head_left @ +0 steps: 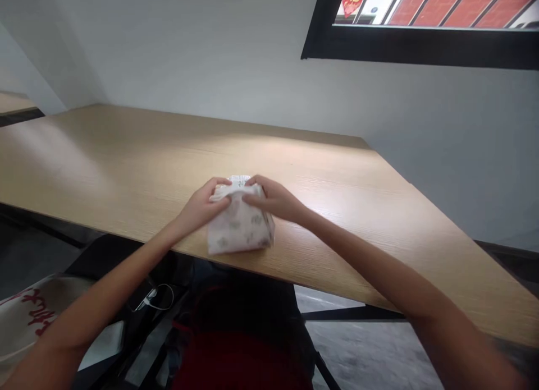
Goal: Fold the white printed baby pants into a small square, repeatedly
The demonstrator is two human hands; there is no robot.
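A white packet [238, 226] printed with faint grey-green shapes stands near the front edge of the table, slightly blurred. I cannot make out whether it is paper, cloth or plastic. At its upper left corner my left hand [206, 202] grips the top edge between thumb and fingers. My right hand [272, 198] pinches the same edge from the right, thumb in front and fingers behind. Between the two hands shows a whitish, crinkled rim with small dark marks. What lies inside the packet is hidden.
The light wood table [138, 154] runs back to a white wall [202, 59] with a black-framed window [404, 45]. Below the table's front edge, at left, are a white bag with red lettering [40, 311] and a white cable [164, 297].
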